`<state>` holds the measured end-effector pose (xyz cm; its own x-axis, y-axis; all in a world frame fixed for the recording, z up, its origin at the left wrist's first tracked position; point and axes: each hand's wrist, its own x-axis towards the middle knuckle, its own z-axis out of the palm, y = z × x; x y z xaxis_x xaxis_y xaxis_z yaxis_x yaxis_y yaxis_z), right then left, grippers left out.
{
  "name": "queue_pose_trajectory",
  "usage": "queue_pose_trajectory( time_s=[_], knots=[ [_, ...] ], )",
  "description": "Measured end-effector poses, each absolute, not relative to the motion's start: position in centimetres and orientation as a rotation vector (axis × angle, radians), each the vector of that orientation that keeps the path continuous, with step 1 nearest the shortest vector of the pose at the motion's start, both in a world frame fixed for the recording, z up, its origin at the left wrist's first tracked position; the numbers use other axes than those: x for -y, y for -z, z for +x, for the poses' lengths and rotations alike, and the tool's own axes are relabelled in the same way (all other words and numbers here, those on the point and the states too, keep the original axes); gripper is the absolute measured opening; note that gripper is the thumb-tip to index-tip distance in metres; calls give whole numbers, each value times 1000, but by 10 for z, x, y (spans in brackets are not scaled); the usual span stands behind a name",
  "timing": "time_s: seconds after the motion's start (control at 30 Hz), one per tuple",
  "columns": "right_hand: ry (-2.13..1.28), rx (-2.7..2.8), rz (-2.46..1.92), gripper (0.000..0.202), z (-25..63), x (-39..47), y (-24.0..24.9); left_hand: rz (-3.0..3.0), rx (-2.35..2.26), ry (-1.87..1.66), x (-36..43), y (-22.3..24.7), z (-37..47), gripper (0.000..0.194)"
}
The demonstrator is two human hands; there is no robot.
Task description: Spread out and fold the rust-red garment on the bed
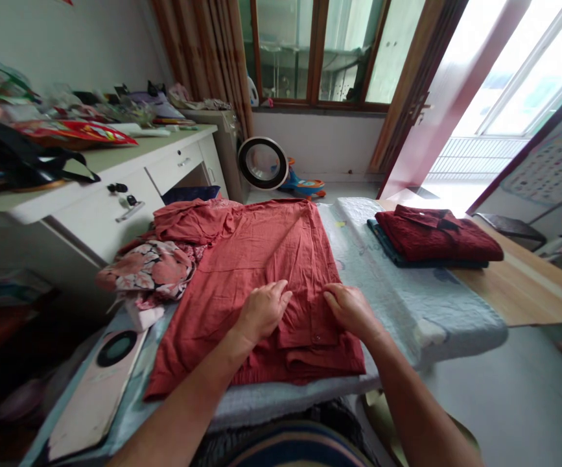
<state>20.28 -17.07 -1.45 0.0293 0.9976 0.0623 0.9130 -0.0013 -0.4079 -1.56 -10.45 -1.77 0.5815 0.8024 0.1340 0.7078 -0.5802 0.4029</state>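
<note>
A brick-red shirt (242, 259) lies spread over the cloth-covered table in front of me. One sleeve (304, 272) is laid lengthwise along its right part, and the buttoned cuff (316, 336) points toward me. My left hand (264, 310) rests at the left side of this sleeve, its fingers curled onto the fabric. At the shirt's right edge, my right hand (351, 306) pinches the cloth between thumb and fingers. Both hands are closed on the same garment, a short way apart. The fabric directly under the fingertips is partly hidden.
Folded dark-red and dark-green clothes (436, 237) are stacked on the right. Crumpled floral cloth (149, 272) lies to the left, above a pale phone-like slab (98, 389). A cluttered white desk (164, 162) borders the left side. Beyond the table stands an open-doored washing machine (262, 163).
</note>
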Motion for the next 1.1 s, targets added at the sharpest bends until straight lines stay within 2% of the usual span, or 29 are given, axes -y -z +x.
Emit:
queue_pose_trajectory(
  time_s=[0.13,0.27,0.57,0.73,0.83,0.93,1.1],
  knots=[
    [-152,1882,-1859,42,192,129,21,2640,-1144,-545,68,23,15,41],
    [-152,2005,-1889,50,179,106,39,2611,-1172,-472,44,44,37,48],
    [-55,2012,-2181,59,174,112,53,2534,-1425,-418,41,62,37,59],
    [2,2006,-2201,64,175,112,50,2508,-1475,-510,41,65,36,65],
    [-6,2132,-2118,60,185,105,36,2484,-1469,-536,38,67,34,58],
    [-139,2251,-2091,44,200,84,17,2459,-1494,-529,36,67,34,55],
    [-168,2115,-2152,35,215,35,3,2466,-1516,-513,36,65,35,57]
  ],
)
